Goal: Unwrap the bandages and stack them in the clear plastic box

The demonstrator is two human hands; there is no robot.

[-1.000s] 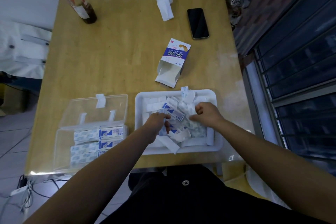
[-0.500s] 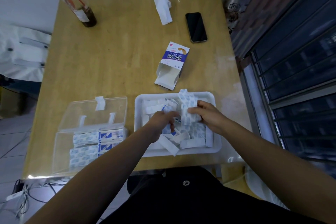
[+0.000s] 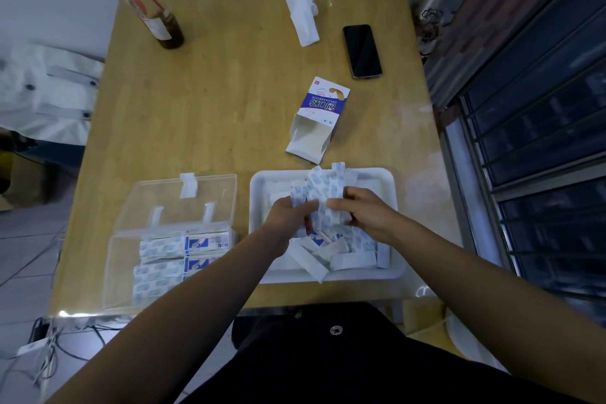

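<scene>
"Bandages [image 3: 323,188], where were they?"
"A fanned bunch was held just above the white tray [image 3: 257,207], toward 5 o'clock on the table [image 3: 213,108]. More lay loose in the tray."
"And the hands?"
"The left hand [image 3: 288,213] and right hand [image 3: 367,210] both pinched that bunch."
"The clear box [image 3: 113,272]?"
"At the tray's 9 o'clock, lid open, bandages stacked inside. An opened carton [image 3: 319,118] lay at the tray's 12 o'clock."

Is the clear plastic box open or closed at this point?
Open. The clear plastic box has its lid flipped back behind the base, and wrapped bandages lie stacked in the exposed base.
</scene>
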